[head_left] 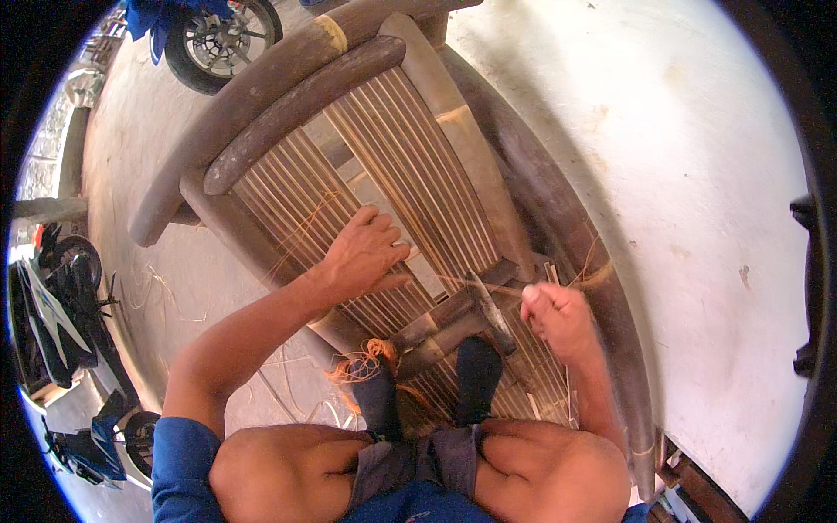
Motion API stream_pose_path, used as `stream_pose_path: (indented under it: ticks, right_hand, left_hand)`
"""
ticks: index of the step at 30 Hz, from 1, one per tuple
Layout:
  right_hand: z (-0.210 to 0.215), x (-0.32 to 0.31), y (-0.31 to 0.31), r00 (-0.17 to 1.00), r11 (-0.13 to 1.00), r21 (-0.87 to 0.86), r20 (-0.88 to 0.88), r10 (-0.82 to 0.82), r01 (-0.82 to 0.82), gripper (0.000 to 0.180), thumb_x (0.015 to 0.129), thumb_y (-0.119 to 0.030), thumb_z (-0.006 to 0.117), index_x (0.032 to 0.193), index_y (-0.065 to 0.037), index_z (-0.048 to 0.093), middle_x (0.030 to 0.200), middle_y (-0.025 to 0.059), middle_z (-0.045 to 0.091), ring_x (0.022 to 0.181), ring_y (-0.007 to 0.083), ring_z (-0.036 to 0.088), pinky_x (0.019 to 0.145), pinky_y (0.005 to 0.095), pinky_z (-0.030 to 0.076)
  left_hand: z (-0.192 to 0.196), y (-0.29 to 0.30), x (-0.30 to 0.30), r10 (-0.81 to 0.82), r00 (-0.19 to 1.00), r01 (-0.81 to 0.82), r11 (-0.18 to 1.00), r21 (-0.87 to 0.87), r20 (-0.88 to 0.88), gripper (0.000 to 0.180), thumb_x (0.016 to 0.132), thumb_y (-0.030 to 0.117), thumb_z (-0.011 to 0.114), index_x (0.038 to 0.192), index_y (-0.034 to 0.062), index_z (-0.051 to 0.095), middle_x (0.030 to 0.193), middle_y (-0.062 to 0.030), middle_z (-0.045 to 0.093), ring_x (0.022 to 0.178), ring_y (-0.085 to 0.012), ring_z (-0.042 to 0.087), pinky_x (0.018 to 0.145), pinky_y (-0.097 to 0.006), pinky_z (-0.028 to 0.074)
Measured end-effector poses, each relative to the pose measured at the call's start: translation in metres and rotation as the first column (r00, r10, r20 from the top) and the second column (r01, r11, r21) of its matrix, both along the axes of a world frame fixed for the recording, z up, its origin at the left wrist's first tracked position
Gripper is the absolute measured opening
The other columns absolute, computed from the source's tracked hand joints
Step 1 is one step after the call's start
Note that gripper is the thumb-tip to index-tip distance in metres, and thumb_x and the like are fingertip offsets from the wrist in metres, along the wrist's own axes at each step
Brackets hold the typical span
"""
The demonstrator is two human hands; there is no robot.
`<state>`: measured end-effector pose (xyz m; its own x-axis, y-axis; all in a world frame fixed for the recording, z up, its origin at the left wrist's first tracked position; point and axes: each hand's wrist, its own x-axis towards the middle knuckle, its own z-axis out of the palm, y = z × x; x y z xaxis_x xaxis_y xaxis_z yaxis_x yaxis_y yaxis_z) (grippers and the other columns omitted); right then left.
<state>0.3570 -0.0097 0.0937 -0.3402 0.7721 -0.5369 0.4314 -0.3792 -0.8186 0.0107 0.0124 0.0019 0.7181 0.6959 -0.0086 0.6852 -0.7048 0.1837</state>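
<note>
Rattan slats [384, 166] on the chair frame [288, 87] are lying mostly bound; we are pressing our left hand [366, 253], fingers together, while our right hand [558, 318] is fisting orange cord [366, 362], lower lashing seemingly unfinished.

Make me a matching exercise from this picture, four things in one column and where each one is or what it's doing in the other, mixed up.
1. left hand
2. right hand
3. tangle of orange string
4. black motorcycle wheel

A. top left, on the concrete floor
B. closed in a fist beside the dark metal hammer
C. spread flat on the slatted wooden bench frame
D. by the person's dark shoe

Pairs: 1-C, 2-B, 3-D, 4-A
</note>
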Motion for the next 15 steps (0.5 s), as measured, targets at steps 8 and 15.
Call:
stream_pose_path:
  ticks: [8, 15]
  right_hand:
    - [0.019, -0.017, 0.021, 0.768, 0.431, 0.815, 0.544, -0.339, -0.386, 0.023, 0.103, -0.027, 0.063, 0.107, -0.006, 0.072, 0.09, 0.0164, 0.071, 0.083, 0.0407, 0.069, 0.076, 0.0495, 0.056]
    - [-0.086, -0.1, -0.013, 0.988, 0.994, 0.068, -0.125, 0.089, -0.081, 0.029, 0.104, -0.032, 0.064, 0.115, -0.005, 0.068, 0.077, 0.0106, 0.069, 0.062, 0.0261, 0.066, 0.061, 0.0407, 0.054]
  left_hand:
    - [0.002, 0.007, 0.008, 0.159, 0.981, -0.148, 0.984, -0.098, 0.111, 0.027, 0.098, 0.03, 0.066, 0.082, 0.0099, 0.074, 0.069, -0.0106, 0.067, 0.075, -0.0303, 0.063, 0.087, -0.043, 0.044]
    - [0.017, 0.014, 0.009, 0.282, 0.945, -0.201, 0.899, -0.389, 0.163, 0.044, 0.101, 0.039, 0.057, 0.07, 0.0111, 0.072, 0.068, -0.0135, 0.067, 0.067, -0.0366, 0.06, 0.084, -0.044, 0.044]
